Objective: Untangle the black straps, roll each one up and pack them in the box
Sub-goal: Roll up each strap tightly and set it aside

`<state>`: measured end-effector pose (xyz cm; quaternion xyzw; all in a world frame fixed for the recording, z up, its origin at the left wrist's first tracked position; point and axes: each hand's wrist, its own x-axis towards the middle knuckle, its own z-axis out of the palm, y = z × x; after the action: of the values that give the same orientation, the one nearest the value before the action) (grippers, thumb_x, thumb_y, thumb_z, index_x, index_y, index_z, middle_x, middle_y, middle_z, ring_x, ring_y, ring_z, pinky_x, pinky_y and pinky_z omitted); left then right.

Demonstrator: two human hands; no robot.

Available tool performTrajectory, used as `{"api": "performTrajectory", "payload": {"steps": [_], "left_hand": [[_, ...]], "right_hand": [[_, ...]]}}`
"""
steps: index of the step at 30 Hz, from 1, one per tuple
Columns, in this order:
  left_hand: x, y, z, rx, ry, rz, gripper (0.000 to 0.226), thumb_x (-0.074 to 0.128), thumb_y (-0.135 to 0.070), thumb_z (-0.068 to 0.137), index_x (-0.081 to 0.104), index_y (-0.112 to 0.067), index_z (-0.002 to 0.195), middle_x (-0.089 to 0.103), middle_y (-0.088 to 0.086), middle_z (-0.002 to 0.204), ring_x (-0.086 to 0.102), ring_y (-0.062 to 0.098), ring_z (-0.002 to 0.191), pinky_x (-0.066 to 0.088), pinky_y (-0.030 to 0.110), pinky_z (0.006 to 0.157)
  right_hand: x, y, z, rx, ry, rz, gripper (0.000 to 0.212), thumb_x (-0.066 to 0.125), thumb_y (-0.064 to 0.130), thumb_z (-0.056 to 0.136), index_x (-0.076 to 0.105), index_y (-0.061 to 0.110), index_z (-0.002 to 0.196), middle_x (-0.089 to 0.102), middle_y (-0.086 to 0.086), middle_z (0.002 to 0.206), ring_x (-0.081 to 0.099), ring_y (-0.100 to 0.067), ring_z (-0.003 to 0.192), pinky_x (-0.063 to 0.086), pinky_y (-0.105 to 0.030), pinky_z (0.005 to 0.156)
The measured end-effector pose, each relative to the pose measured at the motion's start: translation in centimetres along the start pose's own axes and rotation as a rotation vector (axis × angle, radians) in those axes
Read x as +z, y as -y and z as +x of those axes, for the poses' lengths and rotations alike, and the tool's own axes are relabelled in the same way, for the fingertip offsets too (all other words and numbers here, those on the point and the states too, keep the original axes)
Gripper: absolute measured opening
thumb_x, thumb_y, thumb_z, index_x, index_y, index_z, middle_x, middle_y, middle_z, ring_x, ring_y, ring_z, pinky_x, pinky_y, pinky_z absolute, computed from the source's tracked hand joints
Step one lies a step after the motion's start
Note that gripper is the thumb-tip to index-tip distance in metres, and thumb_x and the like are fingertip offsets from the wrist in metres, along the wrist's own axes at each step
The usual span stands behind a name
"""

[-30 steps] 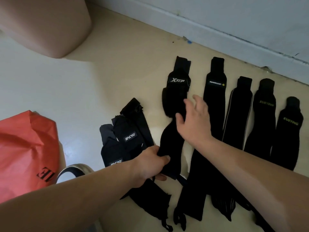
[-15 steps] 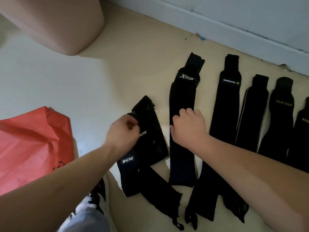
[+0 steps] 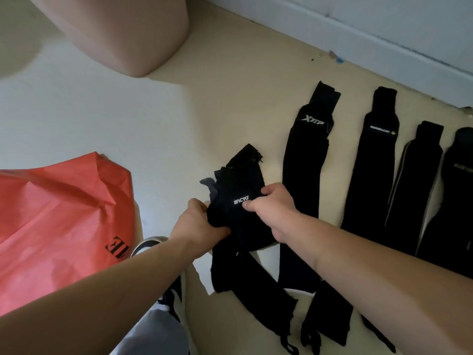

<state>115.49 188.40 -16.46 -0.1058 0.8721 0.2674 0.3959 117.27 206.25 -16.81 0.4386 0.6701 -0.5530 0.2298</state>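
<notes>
A bunched tangle of black straps (image 3: 238, 180) with a white logo lies on the cream floor, lifted slightly between my hands. My left hand (image 3: 198, 221) grips its lower left fold. My right hand (image 3: 272, 208) pinches the strap beside the logo with thumb and fingers. Loose tails (image 3: 258, 280) of the tangle trail toward me along the floor. To the right, several black straps lie flat side by side: one marked XTEP (image 3: 305, 160), another with a small white label (image 3: 372, 162), and two more (image 3: 414, 175) near the right edge.
A crumpled red bag (image 3: 58, 219) lies on the floor at left. A pale pink rounded object (image 3: 133, 29) stands at the top. A white baseboard (image 3: 358, 34) runs along the back. My shoe (image 3: 148, 244) and knee show below my left arm.
My right hand left the XTEP strap and moved left onto the tangle, pinching it beside the logo. My left hand shifted lower on the bundle. The camera moved closer.
</notes>
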Motion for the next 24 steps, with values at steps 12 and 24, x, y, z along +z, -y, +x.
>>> {"api": "performTrajectory", "payload": {"steps": [12, 24], "left_hand": [[-0.8, -0.6, -1.4, 0.100, 0.129, 0.064, 0.020, 0.069, -0.017, 0.083, 0.051, -0.017, 0.074, 0.058, -0.002, 0.073, 0.054, 0.015, 0.066, 0.043, 0.024, 0.057], [-9.5, -11.0, -14.0, 0.430, 0.268, -0.378, 0.034, 0.069, -0.005, 0.095, 0.067, -0.024, 0.122, 0.079, 0.007, 0.109, 0.078, 0.026, 0.099, 0.064, 0.042, 0.089]], "right_hand": [[-1.0, 0.1, -3.6, 0.044, 0.160, -0.087, 0.053, 0.065, 0.045, 0.101, 0.056, 0.024, 0.149, 0.063, -0.002, 0.143, 0.060, -0.028, 0.131, 0.050, -0.047, 0.112], [-10.1, 8.3, -19.0, -0.307, -0.019, 0.152, 0.019, 0.057, 0.025, 0.107, 0.072, 0.035, 0.116, 0.075, -0.001, 0.118, 0.069, -0.026, 0.113, 0.057, -0.047, 0.103]]}}
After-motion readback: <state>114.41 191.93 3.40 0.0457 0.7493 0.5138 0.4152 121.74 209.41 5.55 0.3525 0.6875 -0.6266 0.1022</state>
